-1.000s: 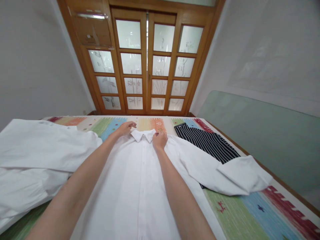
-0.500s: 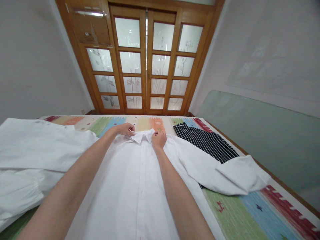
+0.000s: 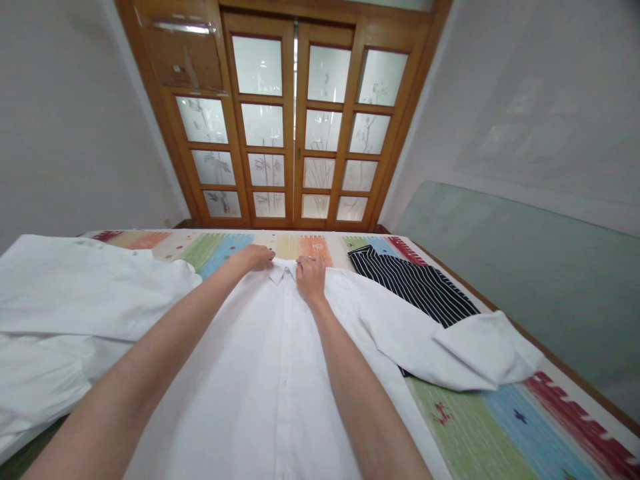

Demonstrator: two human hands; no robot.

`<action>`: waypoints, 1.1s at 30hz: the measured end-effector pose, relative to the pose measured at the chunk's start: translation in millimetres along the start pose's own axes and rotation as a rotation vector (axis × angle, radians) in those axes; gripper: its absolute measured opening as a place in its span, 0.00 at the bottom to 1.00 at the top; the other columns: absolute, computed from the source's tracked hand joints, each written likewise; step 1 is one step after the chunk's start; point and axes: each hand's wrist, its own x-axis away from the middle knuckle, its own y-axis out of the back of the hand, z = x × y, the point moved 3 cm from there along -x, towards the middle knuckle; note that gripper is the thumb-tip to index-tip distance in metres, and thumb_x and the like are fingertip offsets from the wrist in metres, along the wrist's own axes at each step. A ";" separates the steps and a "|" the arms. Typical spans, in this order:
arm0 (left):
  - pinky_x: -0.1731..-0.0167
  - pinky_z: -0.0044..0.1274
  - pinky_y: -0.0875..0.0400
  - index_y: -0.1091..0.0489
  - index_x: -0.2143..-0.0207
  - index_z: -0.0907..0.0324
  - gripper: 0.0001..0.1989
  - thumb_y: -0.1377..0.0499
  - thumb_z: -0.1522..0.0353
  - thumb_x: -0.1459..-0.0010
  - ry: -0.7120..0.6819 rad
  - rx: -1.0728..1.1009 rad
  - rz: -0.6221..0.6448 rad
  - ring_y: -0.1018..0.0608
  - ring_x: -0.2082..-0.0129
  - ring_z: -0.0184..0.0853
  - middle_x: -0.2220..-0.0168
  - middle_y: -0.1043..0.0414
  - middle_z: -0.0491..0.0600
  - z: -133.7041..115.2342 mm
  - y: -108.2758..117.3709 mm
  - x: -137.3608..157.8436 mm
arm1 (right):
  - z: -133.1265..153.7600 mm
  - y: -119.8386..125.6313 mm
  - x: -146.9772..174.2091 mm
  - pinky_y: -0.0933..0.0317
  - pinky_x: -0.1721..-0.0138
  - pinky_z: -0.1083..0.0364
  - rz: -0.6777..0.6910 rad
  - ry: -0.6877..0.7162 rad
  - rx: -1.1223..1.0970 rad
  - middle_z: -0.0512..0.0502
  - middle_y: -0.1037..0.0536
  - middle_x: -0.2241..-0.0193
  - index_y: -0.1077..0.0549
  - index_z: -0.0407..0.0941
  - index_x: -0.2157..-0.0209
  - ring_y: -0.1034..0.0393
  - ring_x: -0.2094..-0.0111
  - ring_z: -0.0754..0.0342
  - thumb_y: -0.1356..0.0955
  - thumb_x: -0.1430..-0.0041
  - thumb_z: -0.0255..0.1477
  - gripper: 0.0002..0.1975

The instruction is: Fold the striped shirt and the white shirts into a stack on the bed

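Note:
A white button-up shirt point(image 3: 250, 373) lies front side up before me, its collar point(image 3: 278, 273) at the far end and its right-hand sleeve stretched out with the end folded over. My left hand point(image 3: 259, 257) is closed at the collar's left side, fingertips partly hidden behind the wrist and cloth. On the collar's right side, my right hand point(image 3: 311, 277) has its fingers bent over the collar edge, gripping it. The collar points lie folded down between the two hands.
Another white garment point(image 3: 75, 287) lies at the left. Black-and-white striped cloth point(image 3: 415, 283) is partly under the shirt's right sleeve. Beneath is a colourful patterned cover point(image 3: 465, 413). A pale green board point(image 3: 525, 267) borders the right side; wooden glazed doors point(image 3: 295, 133) stand beyond.
Both hands have lowered the collar, which now lies flatter. My right hand has shifted slightly left and turned over the collar edge; my left hand has moved slightly right.

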 end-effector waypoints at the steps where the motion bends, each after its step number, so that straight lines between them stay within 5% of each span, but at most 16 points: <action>1: 0.59 0.28 0.33 0.25 0.59 0.59 0.14 0.47 0.63 0.38 0.010 -0.020 -0.015 0.22 0.57 0.42 0.58 0.22 0.58 -3.1 -0.9 1.3 | 0.9 -0.8 0.2 0.50 0.45 0.48 0.029 0.010 0.022 0.44 0.24 0.49 0.25 0.45 0.55 0.40 0.47 0.47 0.40 0.37 0.23 0.15; 11: 0.49 0.34 0.42 0.26 0.63 0.58 0.14 0.49 0.64 0.35 0.078 0.127 -0.266 0.30 0.48 0.45 0.56 0.24 0.57 -11.2 -30.1 -4.1 | 5.8 -2.1 3.3 0.52 0.39 0.47 0.230 -0.086 0.223 0.40 0.31 0.41 0.25 0.41 0.49 0.45 0.37 0.46 0.42 0.35 0.28 0.19; 15: 0.48 0.36 0.41 0.29 0.53 0.58 0.14 0.48 0.62 0.37 0.137 0.210 -0.313 0.31 0.46 0.47 0.50 0.27 0.58 -10.7 -40.3 -4.2 | 5.3 -5.3 2.6 0.56 0.37 0.46 0.267 -0.144 0.218 0.35 0.38 0.37 0.35 0.35 0.39 0.50 0.34 0.43 0.42 0.34 0.29 0.25; 19: 0.48 0.35 0.39 0.42 0.40 0.62 0.28 0.46 0.59 0.39 0.240 0.347 -0.395 0.32 0.44 0.49 0.41 0.36 0.61 -11.1 -51.7 2.5 | 3.4 -5.9 0.7 0.61 0.35 0.47 0.263 -0.219 0.190 0.30 0.47 0.33 0.44 0.28 0.36 0.56 0.32 0.43 0.42 0.34 0.32 0.30; 22: 0.48 0.36 0.39 0.40 0.41 0.63 0.27 0.50 0.57 0.36 0.374 0.439 -0.436 0.33 0.43 0.49 0.41 0.36 0.62 -8.7 -61.4 10.2 | 1.0 -6.3 -0.2 0.62 0.35 0.46 0.247 -0.288 0.182 0.26 0.50 0.33 0.47 0.24 0.36 0.59 0.31 0.40 0.42 0.35 0.33 0.33; 27: 0.50 0.37 0.36 0.27 0.59 0.62 0.19 0.54 0.63 0.34 0.422 0.450 -0.472 0.29 0.49 0.48 0.53 0.28 0.60 1.0 -71.4 19.8 | -5.6 -4.2 -1.9 0.57 0.38 0.47 0.140 -0.321 0.133 0.25 0.36 0.40 0.38 0.27 0.41 0.48 0.35 0.42 0.45 0.37 0.23 0.26; 33: 0.51 0.34 0.35 0.28 0.60 0.62 0.15 0.53 0.67 0.36 0.376 0.527 -0.523 0.27 0.55 0.44 0.59 0.26 0.58 11.3 -75.3 27.9 | -16.0 1.6 -3.9 0.46 0.46 0.46 0.048 -0.406 0.090 0.32 0.24 0.54 0.34 0.36 0.44 0.32 0.50 0.42 0.44 0.48 0.16 0.28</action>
